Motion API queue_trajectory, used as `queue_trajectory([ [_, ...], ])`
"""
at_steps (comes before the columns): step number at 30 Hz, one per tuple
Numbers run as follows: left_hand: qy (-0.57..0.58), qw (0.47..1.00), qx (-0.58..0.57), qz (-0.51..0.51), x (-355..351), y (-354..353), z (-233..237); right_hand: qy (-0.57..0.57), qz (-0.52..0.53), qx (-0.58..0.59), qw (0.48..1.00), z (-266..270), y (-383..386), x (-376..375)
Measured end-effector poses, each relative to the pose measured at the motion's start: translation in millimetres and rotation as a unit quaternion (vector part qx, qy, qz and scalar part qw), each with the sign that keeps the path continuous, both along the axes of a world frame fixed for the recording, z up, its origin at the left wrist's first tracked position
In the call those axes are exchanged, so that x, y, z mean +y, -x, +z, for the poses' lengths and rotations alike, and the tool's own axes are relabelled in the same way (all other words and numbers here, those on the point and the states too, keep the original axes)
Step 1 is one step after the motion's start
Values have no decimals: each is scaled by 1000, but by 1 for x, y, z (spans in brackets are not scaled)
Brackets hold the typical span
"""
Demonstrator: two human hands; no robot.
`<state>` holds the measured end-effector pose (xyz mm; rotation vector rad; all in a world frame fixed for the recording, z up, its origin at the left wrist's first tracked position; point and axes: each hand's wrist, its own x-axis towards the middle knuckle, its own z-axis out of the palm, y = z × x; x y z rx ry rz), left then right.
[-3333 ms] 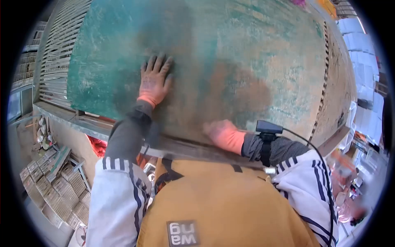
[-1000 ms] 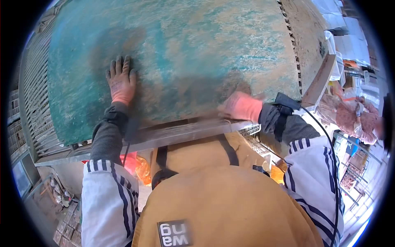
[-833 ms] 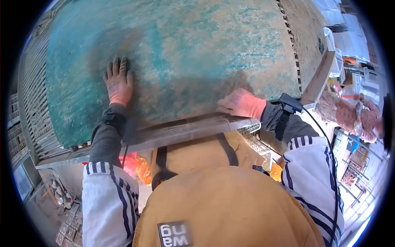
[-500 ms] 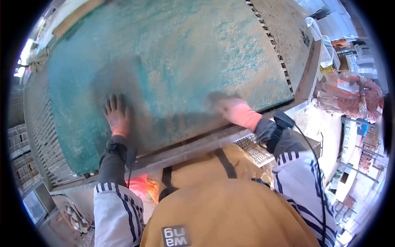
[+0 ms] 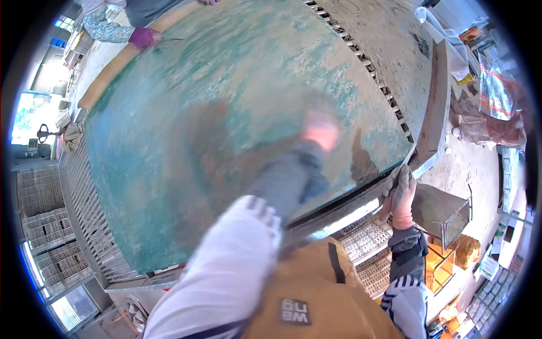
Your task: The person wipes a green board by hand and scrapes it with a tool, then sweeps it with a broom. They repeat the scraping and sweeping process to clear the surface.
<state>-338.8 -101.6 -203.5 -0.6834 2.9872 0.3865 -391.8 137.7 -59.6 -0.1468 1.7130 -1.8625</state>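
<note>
A large green sheet [image 5: 130, 226] dusted with pale powder lies over a slatted frame [image 5: 93, 212] in front of me. My left hand [image 5: 322, 121], in a pink glove, reaches across to the right part of the sheet. It is smeared by motion, so its fingers and anything in them cannot be made out. At the sheet's near right corner is my right hand [image 5: 402, 192], in a pink glove with grey fingers. Its fingers are pressed together at the edge there, closed on the sheet's corner.
Across the sheet, another person's purple-gloved hand [image 5: 144, 37] holds a thin tool by a tan edge strip [image 5: 107, 73]. A row of metal links [image 5: 372, 70] borders the right side. Crates [image 5: 45, 226] are stacked at left, a small metal stand [image 5: 443, 212] is at right.
My left hand has swung from the sheet's left part to its right. My right hand has left the surface for the corner. My view has shifted, showing another person at the far side.
</note>
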Motion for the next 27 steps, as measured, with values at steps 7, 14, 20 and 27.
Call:
queue_trajectory([
  [7,282,887,29,-364,96,24,41,20,-9,23,999,3,1,0],
  [14,36,987,-22,156,-93,-194,55,-82,53,73,992,-30,29,3],
  [20,179,935,22,304,-133,-374,33,-395,315,414,757,-11,142,-33],
  [27,207,926,20,315,-120,-354,47,-302,617,586,430,-26,112,-30],
])
